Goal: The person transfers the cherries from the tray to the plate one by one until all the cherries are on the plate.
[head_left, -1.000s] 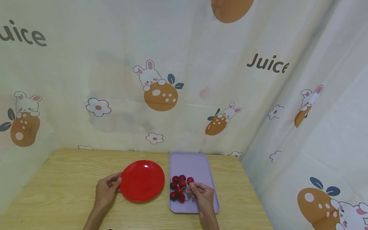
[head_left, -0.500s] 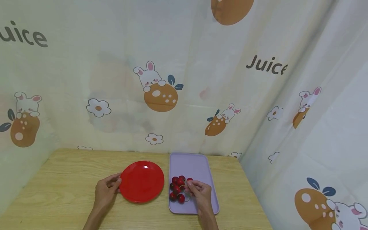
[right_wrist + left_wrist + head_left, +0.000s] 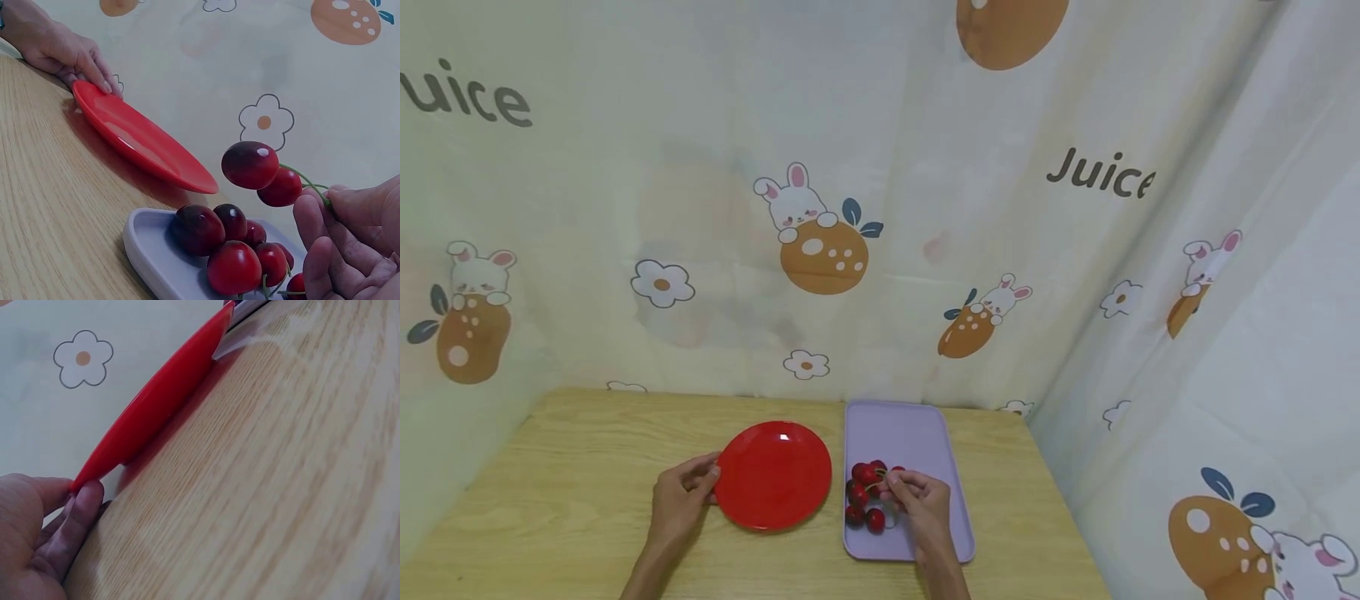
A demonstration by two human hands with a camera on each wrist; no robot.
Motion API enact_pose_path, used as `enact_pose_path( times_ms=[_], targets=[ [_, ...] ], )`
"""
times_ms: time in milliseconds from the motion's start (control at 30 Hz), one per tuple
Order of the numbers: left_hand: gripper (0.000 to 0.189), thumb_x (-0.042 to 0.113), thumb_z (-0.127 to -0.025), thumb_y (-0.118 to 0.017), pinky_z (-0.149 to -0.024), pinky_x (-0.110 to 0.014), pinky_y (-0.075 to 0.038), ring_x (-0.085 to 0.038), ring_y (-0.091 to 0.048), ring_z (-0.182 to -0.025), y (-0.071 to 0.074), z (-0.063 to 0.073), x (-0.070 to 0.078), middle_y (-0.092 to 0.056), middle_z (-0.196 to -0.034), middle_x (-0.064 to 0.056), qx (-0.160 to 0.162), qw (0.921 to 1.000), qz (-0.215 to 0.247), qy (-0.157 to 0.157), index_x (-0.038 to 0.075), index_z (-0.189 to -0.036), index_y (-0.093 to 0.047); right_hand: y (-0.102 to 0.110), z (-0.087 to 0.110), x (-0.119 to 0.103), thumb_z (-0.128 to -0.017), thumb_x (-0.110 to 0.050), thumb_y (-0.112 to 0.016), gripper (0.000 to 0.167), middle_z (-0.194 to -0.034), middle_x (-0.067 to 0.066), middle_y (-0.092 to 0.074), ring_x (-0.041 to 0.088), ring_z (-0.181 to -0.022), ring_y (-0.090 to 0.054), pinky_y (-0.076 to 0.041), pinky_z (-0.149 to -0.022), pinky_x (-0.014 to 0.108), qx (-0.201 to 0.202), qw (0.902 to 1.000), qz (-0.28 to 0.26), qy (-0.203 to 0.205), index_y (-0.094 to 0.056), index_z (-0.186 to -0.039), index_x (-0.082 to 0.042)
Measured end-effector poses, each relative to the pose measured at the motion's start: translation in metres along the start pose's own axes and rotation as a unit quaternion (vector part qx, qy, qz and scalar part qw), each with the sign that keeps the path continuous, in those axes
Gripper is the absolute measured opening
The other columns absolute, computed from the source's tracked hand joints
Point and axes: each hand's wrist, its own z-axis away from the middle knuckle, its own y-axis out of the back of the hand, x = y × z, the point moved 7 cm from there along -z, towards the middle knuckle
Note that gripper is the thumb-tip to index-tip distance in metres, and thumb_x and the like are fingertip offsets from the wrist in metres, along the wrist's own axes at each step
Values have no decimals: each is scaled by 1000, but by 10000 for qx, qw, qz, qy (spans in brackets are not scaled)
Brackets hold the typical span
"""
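Between thumb and fingers, my left hand [image 3: 679, 500] pinches the left rim of a round red plate [image 3: 773, 475], which sits on the table. My right hand [image 3: 922, 504] pinches the joined green stems of a pair of cherries [image 3: 250, 165], as the right wrist view shows. Both fruits hang clear above the lilac tray [image 3: 898, 429]. Beneath them, several more dark red cherries [image 3: 234, 267] lie in the tray, their stems partly hidden by my fingers. In the left wrist view the plate [image 3: 156, 406] appears edge-on, its rim between thumb and fingertips.
The wooden table [image 3: 602, 450] carries the plate at left and the tray just to its right, a narrow gap between them. A printed curtain [image 3: 722, 208] hangs behind the table, and another stretch of it [image 3: 1262, 375] runs along the right side.
My right hand has shifted slightly left and up, raising the pinched cherries off the pile. The left hand keeps its hold on the plate, which stays in place.
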Motion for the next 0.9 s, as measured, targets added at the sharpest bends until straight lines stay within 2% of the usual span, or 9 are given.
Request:
enact_pose_path(
  times_ms=[267, 433, 667, 900],
  targets=[
    [33, 4, -108, -67, -70, -28, -72, -4, -74, -82, 0, 0, 0, -74, -125, -25, 42, 9999, -120, -12, -3, -140, -70, -5, 2, -1, -102, -5, -75, 20, -81, 3, -82, 7, -69, -76, -59, -63, 14, -171, 9997, -128, 153, -73, -111, 14],
    [33, 3, -108, -67, -70, -27, -72, -4, -74, -82, 0, 0, 1, -74, -126, -25, 42, 9999, -126, -26, -3, -140, -70, -8, 0, -2, -102, -5, -75, 19, -82, 3, -82, 7, -69, -76, -59, -62, 14, -140, 9996, -187, 166, -74, -111, 12],
    [33, 5, -108, -66, -70, -27, -71, -3, -74, -82, 1, 1, 0, -74, -126, -25, 55, 9998, -210, -16, -2, -140, -70, -14, -2, 0, -102, -10, -77, 30, -81, 3, -82, 8, -71, -77, -57, -62, 15, -259, 9996, -112, 39, -73, -118, 15],
    [31, 2, -107, -67, -70, -29, -72, -4, -75, -81, -1, 0, 1, -75, -123, -26, 101, 9999, 14, -82, -2, -138, -72, -19, -6, -1, -102, -11, -78, 29, -88, 5, -84, 8, -73, -78, -58, -62, 15, -311, 9995, 32, 46, -74, -118, 13]
  ],
)
